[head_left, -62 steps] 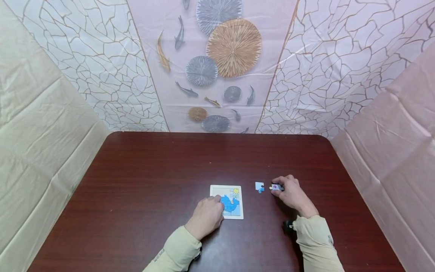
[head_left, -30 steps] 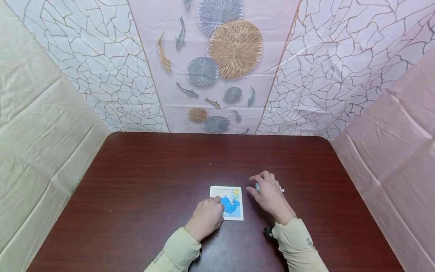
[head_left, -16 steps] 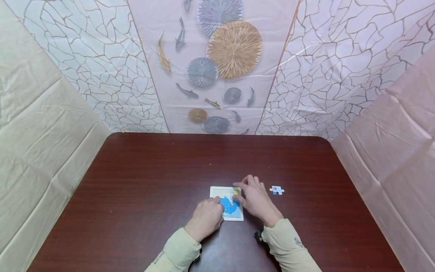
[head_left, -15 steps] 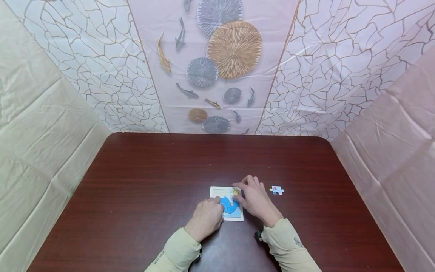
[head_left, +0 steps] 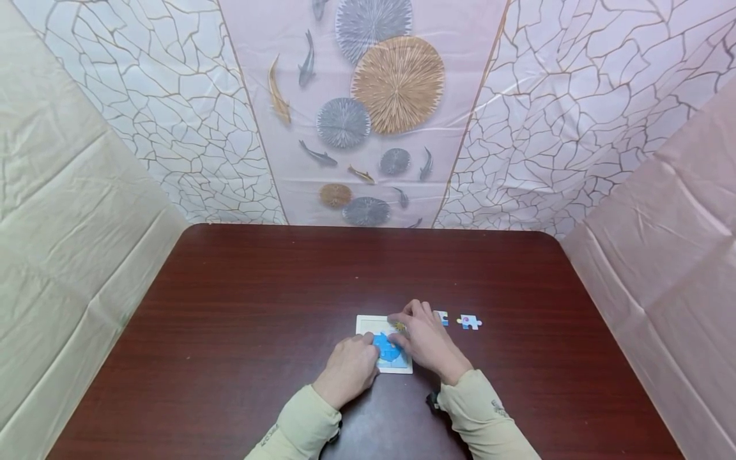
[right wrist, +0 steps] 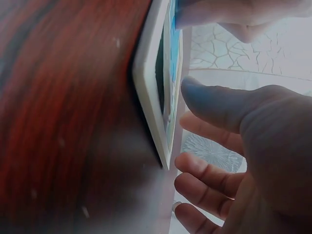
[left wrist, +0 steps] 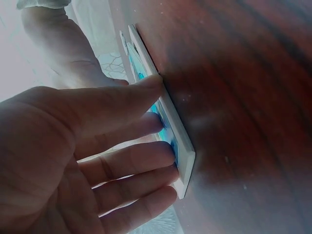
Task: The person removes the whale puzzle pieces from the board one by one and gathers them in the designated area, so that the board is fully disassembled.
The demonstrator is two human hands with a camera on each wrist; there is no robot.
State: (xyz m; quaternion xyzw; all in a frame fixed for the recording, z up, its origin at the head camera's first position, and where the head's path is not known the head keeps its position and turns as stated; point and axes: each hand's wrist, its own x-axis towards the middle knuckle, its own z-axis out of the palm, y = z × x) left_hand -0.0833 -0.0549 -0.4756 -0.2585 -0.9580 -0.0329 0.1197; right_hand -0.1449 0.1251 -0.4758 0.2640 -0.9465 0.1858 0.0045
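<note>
A small jigsaw puzzle (head_left: 388,346) with a blue whale and a yellow sun lies flat in its white frame. Its upper left part looks pale and bare of the picture. My left hand (head_left: 348,366) holds the frame at its left side; in the left wrist view the thumb is on the rim and the fingertips are on the picture. My right hand (head_left: 428,340) is over the upper right of the puzzle, thumb and index finger apart around the sun. In the right wrist view, a dark gap shows between rim and picture below the thumb (right wrist: 209,100).
Two loose puzzle pieces lie right of the frame: a partly hidden pale blue piece (head_left: 442,317) and a piece with a pink swirl (head_left: 469,322). They rest on a dark red wooden table (head_left: 259,287). Patterned cloth (head_left: 397,160) hangs behind it.
My right hand has left the swirl piece on the table, passed over the pale blue piece and moved left onto the puzzle. The left hand has stayed put.
</note>
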